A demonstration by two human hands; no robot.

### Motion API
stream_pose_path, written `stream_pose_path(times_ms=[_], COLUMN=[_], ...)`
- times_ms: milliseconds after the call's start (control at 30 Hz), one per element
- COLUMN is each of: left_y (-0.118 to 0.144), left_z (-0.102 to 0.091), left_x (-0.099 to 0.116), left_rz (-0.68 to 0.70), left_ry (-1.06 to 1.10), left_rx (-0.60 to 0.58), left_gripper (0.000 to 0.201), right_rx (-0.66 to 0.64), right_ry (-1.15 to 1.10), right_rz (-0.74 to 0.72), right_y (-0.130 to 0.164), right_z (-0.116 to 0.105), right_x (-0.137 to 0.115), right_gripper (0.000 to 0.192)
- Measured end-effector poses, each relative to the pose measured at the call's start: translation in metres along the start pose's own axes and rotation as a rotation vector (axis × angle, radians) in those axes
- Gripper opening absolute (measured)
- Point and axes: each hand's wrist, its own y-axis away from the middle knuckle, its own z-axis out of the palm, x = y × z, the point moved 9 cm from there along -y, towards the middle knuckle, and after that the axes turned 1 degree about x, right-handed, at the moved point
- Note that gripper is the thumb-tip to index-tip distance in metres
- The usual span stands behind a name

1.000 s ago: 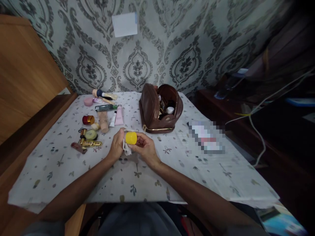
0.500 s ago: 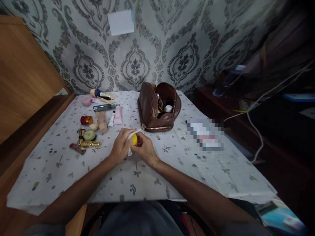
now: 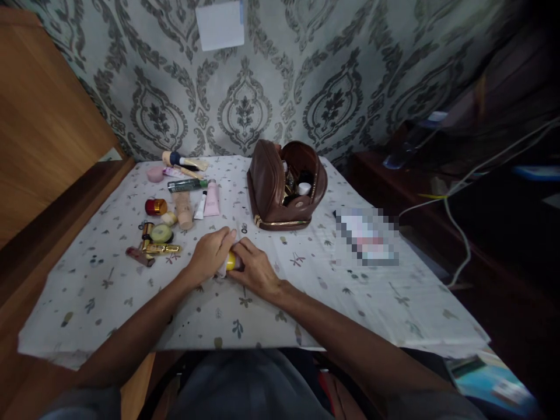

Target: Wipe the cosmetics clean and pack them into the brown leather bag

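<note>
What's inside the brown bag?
A round white thing and some gold-coloured things show through the opening of the brown bag. It covers whatever lies deeper, so I can't tell what's there.

On the desk (image 3: 262, 335), an open lane runs from the left hand (image 3: 209, 254) back toward the wall (image 3: 242, 108), between the pink tube (image 3: 212, 199) and the upright brown bag (image 3: 266, 184), the biggest obstacle. A low leftward pass meets the gold tube (image 3: 163, 248) and green compact (image 3: 161, 234). Beyond the right hand (image 3: 258, 271), room stretches to the pixelated object (image 3: 366, 236), which leaves a narrow gap beside the bag.
</note>
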Motion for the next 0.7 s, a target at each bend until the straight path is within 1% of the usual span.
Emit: stream_pose_path(times_ms=[67, 133, 233, 333, 433, 500, 567, 633, 700], left_y=[-0.003, -0.006, -0.008, -0.006, 0.001, 0.007, 0.013, 0.019, 0.025], left_z=[-0.002, -0.003, -0.003, -0.003, 0.001, 0.005, 0.008, 0.008, 0.006], left_x=[-0.010, -0.019, -0.025, -0.018, 0.000, 0.014, 0.026, 0.038, 0.050], left_rz=[-0.051, -0.091, -0.126, -0.098, 0.032, 0.158, 0.285, 0.417, 0.559], left_ry=[0.153, 0.245, 0.279, 0.282, 0.155, -0.018, -0.201, -0.315, -0.300], left_rx=[0.020, 0.048, 0.092, 0.111, 0.078, 0.078, 0.120, 0.171, 0.209], left_gripper=[0.040, 0.044, 0.045, 0.044, 0.038, 0.033, 0.029, 0.024, 0.024], right_rx=[-0.014, 0.019, 0.108, 0.164, 0.215, 0.245, 0.248, 0.218, 0.132], right_ry=[-0.048, -0.138, -0.263, -0.311, -0.280, -0.239, -0.204, -0.206, -0.289], right_rz=[-0.056, -0.063, 0.002, 0.098, 0.194, 0.234, 0.257, 0.301, 0.372], right_y=[0.001, 0.000, -0.003, -0.006, -0.007, -0.007, -0.008, -0.009, -0.009], right_z=[0.001, -0.003, -0.012, -0.016, -0.020, -0.024, -0.028, -0.028, -0.022], right_x=[-0.006, -0.007, 0.001, 0.012, 0.022, 0.027, 0.028, 0.031, 0.036], right_gripper=[0.035, 0.039, 0.040, 0.036, 0.031, 0.023, 0.015, 0.017, 0.024])
